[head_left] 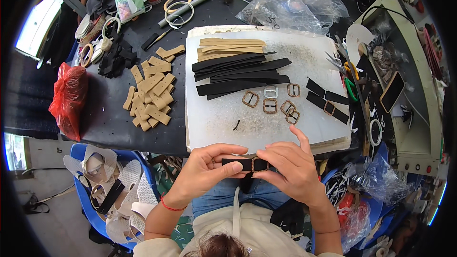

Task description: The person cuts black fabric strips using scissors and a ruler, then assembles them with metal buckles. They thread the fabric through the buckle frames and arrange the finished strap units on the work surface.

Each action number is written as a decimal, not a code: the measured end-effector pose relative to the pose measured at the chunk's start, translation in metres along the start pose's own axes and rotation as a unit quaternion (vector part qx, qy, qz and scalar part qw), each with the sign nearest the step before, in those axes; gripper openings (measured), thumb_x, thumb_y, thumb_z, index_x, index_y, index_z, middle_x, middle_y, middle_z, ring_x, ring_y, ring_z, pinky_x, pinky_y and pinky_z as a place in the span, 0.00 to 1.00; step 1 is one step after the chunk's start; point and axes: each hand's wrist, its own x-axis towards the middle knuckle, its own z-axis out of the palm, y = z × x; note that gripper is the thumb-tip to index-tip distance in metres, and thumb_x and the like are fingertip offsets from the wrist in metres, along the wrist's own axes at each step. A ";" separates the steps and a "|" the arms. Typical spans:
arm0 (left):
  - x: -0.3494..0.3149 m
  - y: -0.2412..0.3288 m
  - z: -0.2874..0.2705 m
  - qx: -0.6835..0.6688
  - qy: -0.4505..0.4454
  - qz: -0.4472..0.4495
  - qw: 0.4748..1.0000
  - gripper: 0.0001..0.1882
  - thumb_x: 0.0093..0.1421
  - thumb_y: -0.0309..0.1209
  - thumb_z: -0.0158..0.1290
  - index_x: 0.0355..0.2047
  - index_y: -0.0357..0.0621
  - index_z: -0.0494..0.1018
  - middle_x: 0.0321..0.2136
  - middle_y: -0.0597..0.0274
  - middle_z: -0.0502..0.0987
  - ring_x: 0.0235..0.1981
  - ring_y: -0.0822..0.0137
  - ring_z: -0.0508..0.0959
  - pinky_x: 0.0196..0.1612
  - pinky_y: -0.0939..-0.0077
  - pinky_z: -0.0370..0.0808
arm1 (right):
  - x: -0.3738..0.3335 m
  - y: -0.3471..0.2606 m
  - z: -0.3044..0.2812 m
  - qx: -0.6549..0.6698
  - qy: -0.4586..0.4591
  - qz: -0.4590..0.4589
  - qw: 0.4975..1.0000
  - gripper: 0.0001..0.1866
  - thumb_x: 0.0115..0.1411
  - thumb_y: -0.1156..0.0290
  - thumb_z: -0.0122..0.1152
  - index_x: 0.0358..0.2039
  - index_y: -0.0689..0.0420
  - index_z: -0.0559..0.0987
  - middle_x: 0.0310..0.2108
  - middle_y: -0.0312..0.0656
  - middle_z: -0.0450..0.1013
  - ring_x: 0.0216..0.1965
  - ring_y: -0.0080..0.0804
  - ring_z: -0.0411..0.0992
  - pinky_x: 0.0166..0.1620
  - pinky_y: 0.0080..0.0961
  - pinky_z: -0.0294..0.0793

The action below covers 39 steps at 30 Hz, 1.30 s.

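Note:
Between my two hands, just off the near edge of the white board (214, 128), is a short black strap (233, 162). My left hand (209, 165) pinches its left part between thumb and fingers. With thumb and fingertips my right hand (289, 164) grips a brown speckled square buckle (257, 163) on the strap; its forefinger sticks up. Several similar buckles (270, 106) lie on the board, beside one clear buckle (270, 91). Black straps (243, 75) and tan straps (231, 47) are stacked behind them. Two black straps with buckles (327, 101) lie at the right.
Cut tan pieces (152, 93) are heaped left of the board, near a red plastic bag (69, 100). Scissors (350, 69) and a phone (392, 92) lie at right. A clear plastic bag (300, 4) sits behind. A blue bin (81, 154) holds white woven pieces.

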 end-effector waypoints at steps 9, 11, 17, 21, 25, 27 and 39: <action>0.006 -0.007 0.010 -0.081 0.030 0.015 0.996 0.15 0.57 0.21 0.57 0.45 0.28 0.72 0.39 0.49 0.77 0.39 0.64 0.80 0.42 0.73 0.81 | 0.001 0.002 -0.014 0.234 0.002 0.166 0.958 0.35 0.37 0.68 0.78 0.48 0.59 0.76 0.35 0.42 0.75 0.36 0.33 0.75 0.42 0.25 0.74; 0.008 -0.007 0.014 -0.074 0.046 0.011 0.996 0.15 0.57 0.21 0.57 0.44 0.28 0.72 0.39 0.49 0.77 0.38 0.64 0.80 0.41 0.74 0.81 | 0.000 0.002 -0.016 0.151 0.011 0.113 0.982 0.32 0.38 0.67 0.77 0.47 0.57 0.78 0.35 0.39 0.74 0.37 0.32 0.72 0.43 0.27 0.70; 0.021 -0.010 0.024 -0.001 0.044 0.042 0.998 0.15 0.57 0.21 0.57 0.45 0.29 0.71 0.39 0.51 0.77 0.37 0.67 0.80 0.40 0.77 0.80 | -0.007 0.011 -0.007 0.028 0.043 0.014 0.999 0.26 0.42 0.64 0.72 0.45 0.52 0.79 0.34 0.31 0.71 0.38 0.31 0.67 0.48 0.35 0.60; 0.027 -0.013 0.031 0.035 0.025 0.065 0.997 0.16 0.58 0.20 0.56 0.46 0.30 0.70 0.39 0.52 0.77 0.39 0.69 0.79 0.43 0.78 0.78 | -0.010 0.021 -0.022 0.015 0.047 0.017 0.999 0.24 0.44 0.67 0.71 0.45 0.52 0.78 0.35 0.33 0.72 0.39 0.32 0.68 0.48 0.36 0.62; 0.033 -0.008 0.026 0.110 0.116 0.169 0.972 0.16 0.59 0.19 0.54 0.48 0.32 0.69 0.40 0.54 0.78 0.42 0.67 0.79 0.48 0.77 0.74 | -0.013 0.056 -0.064 -0.042 0.175 0.140 0.974 0.19 0.46 0.77 0.67 0.42 0.60 0.79 0.36 0.43 0.75 0.35 0.36 0.72 0.42 0.28 0.71; 0.037 -0.006 0.024 0.146 0.126 0.187 0.963 0.14 0.58 0.19 0.55 0.46 0.32 0.71 0.39 0.54 0.78 0.41 0.67 0.79 0.47 0.77 0.75 | -0.008 0.083 -0.085 0.035 0.183 0.273 0.944 0.12 0.54 0.76 0.62 0.41 0.60 0.79 0.35 0.44 0.76 0.34 0.33 0.73 0.40 0.26 0.71; 0.054 0.004 0.028 0.506 0.123 0.369 0.770 0.12 0.51 0.18 0.58 0.38 0.38 0.76 0.36 0.52 0.79 0.35 0.56 0.80 0.38 0.71 0.76 | 0.015 0.121 -0.092 0.022 0.219 0.226 0.949 0.08 0.56 0.74 0.61 0.37 0.62 0.79 0.33 0.43 0.76 0.35 0.32 0.74 0.39 0.25 0.70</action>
